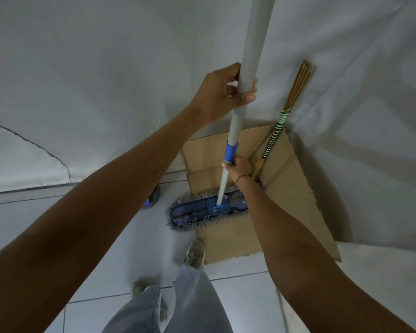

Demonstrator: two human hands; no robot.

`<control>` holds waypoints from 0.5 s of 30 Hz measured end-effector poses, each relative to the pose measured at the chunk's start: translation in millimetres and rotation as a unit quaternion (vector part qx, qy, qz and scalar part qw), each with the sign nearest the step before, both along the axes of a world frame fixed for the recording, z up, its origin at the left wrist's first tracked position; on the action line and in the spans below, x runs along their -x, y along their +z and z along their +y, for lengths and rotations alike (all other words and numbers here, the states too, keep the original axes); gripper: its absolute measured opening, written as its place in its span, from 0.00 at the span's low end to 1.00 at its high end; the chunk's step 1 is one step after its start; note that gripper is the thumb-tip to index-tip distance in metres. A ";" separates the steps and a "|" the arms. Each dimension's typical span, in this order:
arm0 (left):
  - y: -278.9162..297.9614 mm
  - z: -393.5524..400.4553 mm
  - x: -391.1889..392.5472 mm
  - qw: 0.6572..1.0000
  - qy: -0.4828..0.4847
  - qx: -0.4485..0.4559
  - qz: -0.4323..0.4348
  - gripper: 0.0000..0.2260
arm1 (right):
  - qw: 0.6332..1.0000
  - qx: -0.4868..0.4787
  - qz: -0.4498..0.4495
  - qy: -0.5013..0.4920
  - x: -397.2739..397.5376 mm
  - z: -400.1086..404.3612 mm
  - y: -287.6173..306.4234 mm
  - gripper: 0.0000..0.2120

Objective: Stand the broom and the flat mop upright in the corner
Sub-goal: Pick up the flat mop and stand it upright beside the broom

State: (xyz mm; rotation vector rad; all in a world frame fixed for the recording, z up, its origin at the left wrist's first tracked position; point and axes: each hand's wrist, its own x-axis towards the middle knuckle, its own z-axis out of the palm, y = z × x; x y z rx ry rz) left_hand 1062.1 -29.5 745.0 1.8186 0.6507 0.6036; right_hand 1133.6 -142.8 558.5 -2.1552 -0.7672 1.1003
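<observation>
The flat mop has a grey pole [252, 44] with a blue collar and a blue fringed head [202, 210] lying flat, partly on the floor and partly on cardboard. My left hand [222, 91] grips the pole high up. My right hand [238, 165] holds the pole just below the blue collar. The broom [277, 128], a bundle of tan sticks with a green-and-white wrapped handle, stands upright in the corner, leaning against the white sheeting.
A flattened cardboard sheet [286, 188] covers the floor in the corner. White cloth [106, 80] hangs over both walls. My feet [195, 253] stand on the white tiles just in front of the cardboard. A small dark blue object [153, 198] sits by the left wall.
</observation>
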 end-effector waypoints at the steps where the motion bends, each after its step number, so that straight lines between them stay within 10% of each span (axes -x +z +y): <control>1: -1.9 1.1 -1.4 1.000 0.002 0.006 0.006 0.14 | 1.000 0.008 -0.002 0.008 -2.4 2.4 -1.1 0.13; 15: -34.6 75.4 -23.3 0.995 0.046 0.082 -0.016 0.16 | 0.999 -0.007 -0.020 -0.034 -14.3 59.8 -30.1 0.13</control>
